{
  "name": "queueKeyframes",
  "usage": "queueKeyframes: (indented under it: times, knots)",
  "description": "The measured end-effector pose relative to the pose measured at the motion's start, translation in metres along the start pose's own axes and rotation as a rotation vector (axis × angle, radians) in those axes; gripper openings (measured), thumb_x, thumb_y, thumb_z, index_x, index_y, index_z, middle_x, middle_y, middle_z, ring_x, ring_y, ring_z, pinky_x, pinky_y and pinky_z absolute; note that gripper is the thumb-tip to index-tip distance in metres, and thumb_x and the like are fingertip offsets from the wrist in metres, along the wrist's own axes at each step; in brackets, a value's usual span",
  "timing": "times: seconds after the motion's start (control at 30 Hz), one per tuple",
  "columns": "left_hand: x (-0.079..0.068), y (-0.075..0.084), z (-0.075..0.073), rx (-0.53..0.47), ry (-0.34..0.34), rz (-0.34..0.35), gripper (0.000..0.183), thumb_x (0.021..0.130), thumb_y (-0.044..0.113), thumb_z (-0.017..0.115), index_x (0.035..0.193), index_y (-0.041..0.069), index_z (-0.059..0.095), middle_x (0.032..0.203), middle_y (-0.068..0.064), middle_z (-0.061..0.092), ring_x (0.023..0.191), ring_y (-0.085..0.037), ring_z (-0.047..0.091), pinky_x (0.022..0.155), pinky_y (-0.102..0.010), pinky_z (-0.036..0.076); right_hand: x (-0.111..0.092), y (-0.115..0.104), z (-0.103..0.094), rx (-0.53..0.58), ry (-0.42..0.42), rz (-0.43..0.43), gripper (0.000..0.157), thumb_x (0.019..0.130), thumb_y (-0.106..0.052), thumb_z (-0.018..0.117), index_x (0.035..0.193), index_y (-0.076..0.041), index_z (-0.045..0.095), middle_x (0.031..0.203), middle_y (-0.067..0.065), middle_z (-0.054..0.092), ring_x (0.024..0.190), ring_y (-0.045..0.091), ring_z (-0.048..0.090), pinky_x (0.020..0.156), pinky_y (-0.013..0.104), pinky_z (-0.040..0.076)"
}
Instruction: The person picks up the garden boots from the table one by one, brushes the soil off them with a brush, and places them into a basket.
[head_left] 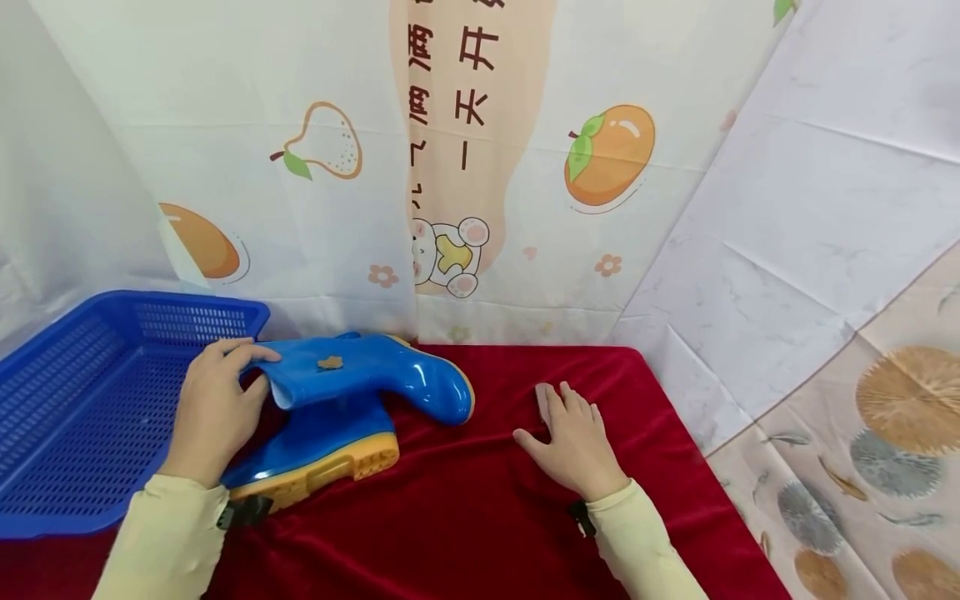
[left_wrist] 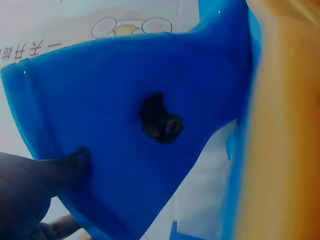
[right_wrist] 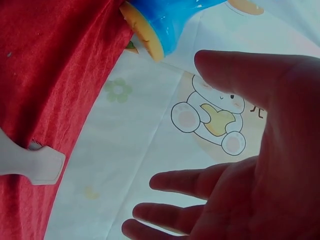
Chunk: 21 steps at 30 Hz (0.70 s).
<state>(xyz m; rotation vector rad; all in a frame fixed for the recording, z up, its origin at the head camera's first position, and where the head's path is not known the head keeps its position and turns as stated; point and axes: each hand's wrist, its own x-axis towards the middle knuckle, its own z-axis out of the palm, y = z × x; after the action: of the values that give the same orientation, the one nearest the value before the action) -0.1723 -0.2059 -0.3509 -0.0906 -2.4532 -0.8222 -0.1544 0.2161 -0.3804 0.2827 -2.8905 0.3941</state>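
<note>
My left hand (head_left: 217, 408) grips the top of a blue rubber boot (head_left: 375, 364) that lies on its side, toe to the right. In the left wrist view, the thumb presses on the boot's shaft (left_wrist: 110, 100), near its rim. A brown, mud-like patch (head_left: 330, 362) sticks to that shaft. Beneath it lies a second blue boot (head_left: 322, 433), its yellow sole turned toward me. My right hand (head_left: 573, 442) hovers with spread fingers by a pale-handled object (head_left: 542, 402). Its white handle (right_wrist: 47, 167) shows apart from the fingers in the right wrist view; its far part is cut off.
A blue perforated plastic basket (head_left: 187, 302) stands to the left, close to my left hand. Dark red cloth (head_left: 465, 517) covers the table. Behind the table hangs a white printed curtain (head_left: 495, 321), and another patterned sheet (head_left: 825, 517) borders the right side.
</note>
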Motion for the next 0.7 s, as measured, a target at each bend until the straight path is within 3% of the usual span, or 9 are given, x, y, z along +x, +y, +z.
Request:
queueKeyframes:
  times: [0.1,0.2,0.27,0.33,0.43,0.47,0.53,0.63,0.7]
  knots:
    - [0.004,0.007,0.003,-0.024,0.018,0.004,0.021,0.086,0.002,0.062,0.105,0.007,0.068,0.137,-0.025,0.042,0.127,-0.052,0.031,0.1,-0.069,0.023,0.0,0.002,-0.001,0.014,-0.009,0.024,0.082,0.082,-0.055,0.064,0.142,-0.004,0.04,0.145,0.021,0.038,0.135,0.038,0.032,0.108,0.062,0.023]
    - [0.009,0.011,0.007,-0.079,0.002,-0.054,0.04,0.087,0.014,0.066,0.126,0.007,0.056,0.15,-0.023,0.023,0.137,-0.048,0.017,0.102,-0.071,0.02,0.0,0.004,-0.002,0.017,-0.018,0.038,0.083,0.082,-0.056,0.063,0.142,-0.003,0.04,0.145,0.02,0.038,0.136,0.037,0.031,0.108,0.062,0.022]
    - [0.013,0.01,0.008,-0.144,-0.032,-0.113,0.068,0.087,0.026,0.069,0.143,0.01,0.035,0.154,-0.021,0.01,0.139,-0.047,0.011,0.102,-0.072,0.019,0.0,0.004,-0.003,0.022,-0.023,0.041,0.084,0.082,-0.056,0.063,0.142,-0.003,0.04,0.146,0.02,0.037,0.136,0.037,0.031,0.109,0.062,0.022]
    - [0.015,0.007,0.01,-0.239,-0.1,-0.177,0.093,0.087,0.035,0.068,0.152,0.016,0.004,0.155,-0.022,0.0,0.139,-0.048,0.01,0.1,-0.072,0.02,0.001,0.003,-0.004,0.022,-0.026,0.041,0.083,0.082,-0.056,0.063,0.142,-0.003,0.039,0.146,0.02,0.037,0.137,0.036,0.03,0.108,0.062,0.022]
    - [0.018,0.0,0.015,-0.403,-0.203,-0.234,0.103,0.088,0.04,0.066,0.149,0.025,-0.016,0.154,-0.025,0.012,0.135,-0.048,0.024,0.101,-0.067,0.026,0.002,0.003,-0.005,0.029,-0.025,0.045,0.083,0.082,-0.056,0.063,0.142,-0.003,0.039,0.146,0.019,0.038,0.137,0.036,0.03,0.109,0.061,0.021]
    - [0.019,-0.003,0.016,-0.452,-0.232,-0.241,0.101,0.089,0.038,0.065,0.148,0.026,-0.016,0.152,-0.024,0.017,0.134,-0.046,0.029,0.102,-0.064,0.029,0.002,0.003,-0.005,0.028,-0.025,0.044,0.083,0.082,-0.056,0.063,0.142,-0.004,0.039,0.146,0.019,0.038,0.137,0.036,0.03,0.109,0.062,0.021]
    - [0.021,-0.008,0.02,-0.551,-0.256,-0.252,0.085,0.091,0.032,0.064,0.148,0.024,0.002,0.142,-0.021,0.035,0.126,-0.035,0.042,0.102,-0.047,0.041,0.003,0.004,-0.005,0.026,-0.025,0.047,0.083,0.082,-0.056,0.063,0.142,-0.004,0.039,0.146,0.019,0.038,0.137,0.035,0.03,0.109,0.061,0.022]
    - [0.025,-0.015,0.024,-0.707,-0.213,-0.287,0.052,0.092,0.022,0.063,0.134,0.019,0.033,0.119,-0.005,0.052,0.107,-0.016,0.05,0.087,-0.02,0.047,0.002,0.005,-0.005,0.025,-0.03,0.05,0.084,0.082,-0.056,0.063,0.142,-0.003,0.039,0.145,0.019,0.038,0.137,0.035,0.031,0.109,0.061,0.022]
    - [0.027,-0.018,0.023,-0.785,-0.162,-0.334,0.038,0.091,0.02,0.065,0.123,0.017,0.044,0.108,0.002,0.054,0.097,-0.009,0.051,0.076,-0.01,0.045,0.002,0.005,-0.005,0.025,-0.032,0.048,0.084,0.082,-0.056,0.063,0.142,-0.004,0.04,0.145,0.019,0.039,0.137,0.035,0.031,0.109,0.061,0.022]
